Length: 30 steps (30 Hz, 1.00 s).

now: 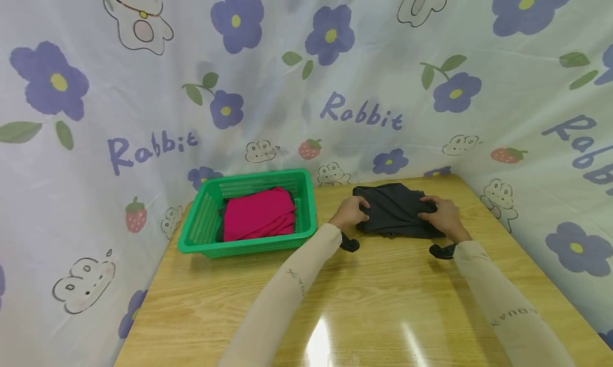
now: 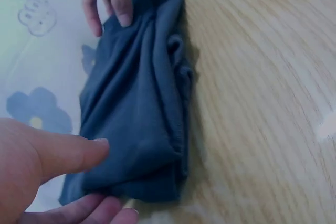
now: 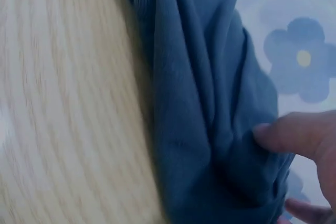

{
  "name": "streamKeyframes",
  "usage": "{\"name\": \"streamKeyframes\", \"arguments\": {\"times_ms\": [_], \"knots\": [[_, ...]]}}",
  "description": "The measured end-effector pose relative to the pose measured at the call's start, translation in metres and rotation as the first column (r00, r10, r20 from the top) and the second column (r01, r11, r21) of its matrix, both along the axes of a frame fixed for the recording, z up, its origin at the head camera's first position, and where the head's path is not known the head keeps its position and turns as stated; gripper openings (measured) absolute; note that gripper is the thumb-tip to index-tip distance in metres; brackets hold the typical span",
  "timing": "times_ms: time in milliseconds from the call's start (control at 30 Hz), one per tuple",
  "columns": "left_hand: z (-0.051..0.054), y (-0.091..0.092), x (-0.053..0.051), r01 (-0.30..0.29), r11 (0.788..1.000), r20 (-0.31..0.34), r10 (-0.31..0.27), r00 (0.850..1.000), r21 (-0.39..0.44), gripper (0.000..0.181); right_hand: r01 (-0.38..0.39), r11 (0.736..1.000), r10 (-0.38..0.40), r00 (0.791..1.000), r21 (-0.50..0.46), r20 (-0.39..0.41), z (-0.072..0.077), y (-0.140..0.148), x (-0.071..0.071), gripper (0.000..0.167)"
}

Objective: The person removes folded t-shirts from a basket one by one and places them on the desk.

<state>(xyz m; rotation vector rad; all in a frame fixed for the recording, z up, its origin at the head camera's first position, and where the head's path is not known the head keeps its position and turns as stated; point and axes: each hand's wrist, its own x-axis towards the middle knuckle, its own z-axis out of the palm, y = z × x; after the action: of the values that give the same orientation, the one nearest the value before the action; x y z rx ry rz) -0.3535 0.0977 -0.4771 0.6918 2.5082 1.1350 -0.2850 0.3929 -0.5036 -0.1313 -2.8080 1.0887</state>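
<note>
A folded dark grey garment lies near the back of the wooden table, with loose creases across its top layer. My left hand grips its left end; in the left wrist view the thumb lies on top and the fingertips are at the lower edge. At the other end, my right hand holds the cloth, thumb pressing into a fold and the other fingers partly hidden by the cloth. A ribbed strip shows along one edge in the right wrist view. The garment's exact kind cannot be told.
To the left of the garment stands a green plastic basket, holding folded bright pink cloth with darker cloth beneath. A patterned curtain hangs behind and beside the wooden table. Black straps are on both wrists.
</note>
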Motion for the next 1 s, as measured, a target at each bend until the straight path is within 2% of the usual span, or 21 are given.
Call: {"name": "streamKeyframes", "arguments": {"times_ms": [100, 200, 333, 467, 567, 700, 1000], "knots": [[0.008, -0.004, 0.002, -0.001, 1.000, -0.015, 0.002, 1.000, 0.011, 0.028, 0.038, 0.998, -0.034, 0.996, 0.052, -0.085, 0.007, -0.008, -0.001, 0.048], [0.016, -0.010, 0.003, 0.006, 0.999, -0.018, -0.006, 1.000, 0.038, 0.028, 0.008, 1.000, -0.008, 0.992, -0.001, -0.126, 0.015, -0.018, -0.003, 0.048], [0.029, -0.020, 0.004, 0.034, 0.993, 0.005, -0.035, 0.999, 0.110, 0.029, -0.078, 0.992, 0.067, 0.992, -0.096, -0.105, 0.029, -0.034, -0.008, 0.051], [0.046, -0.033, 0.006, 0.076, 0.983, 0.009, -0.078, 0.997, 0.168, 0.026, -0.140, 0.982, 0.128, 0.987, -0.127, -0.094, 0.045, -0.054, -0.011, 0.050], [0.058, -0.045, 0.009, 0.088, 0.983, -0.005, -0.088, 0.996, 0.161, 0.022, -0.188, 0.971, 0.176, 0.980, -0.148, -0.092, 0.056, -0.070, -0.012, 0.051], [0.072, -0.060, 0.013, 0.092, 0.989, -0.059, -0.085, 0.995, 0.113, 0.020, -0.240, 0.956, 0.228, 0.970, -0.167, -0.089, 0.064, -0.089, -0.013, 0.052], [0.086, -0.103, 0.021, 0.111, 0.991, -0.122, -0.101, 0.987, 0.078, 0.020, -0.332, 0.918, 0.321, 0.943, -0.218, -0.084, 0.076, -0.137, -0.014, 0.052]]}}
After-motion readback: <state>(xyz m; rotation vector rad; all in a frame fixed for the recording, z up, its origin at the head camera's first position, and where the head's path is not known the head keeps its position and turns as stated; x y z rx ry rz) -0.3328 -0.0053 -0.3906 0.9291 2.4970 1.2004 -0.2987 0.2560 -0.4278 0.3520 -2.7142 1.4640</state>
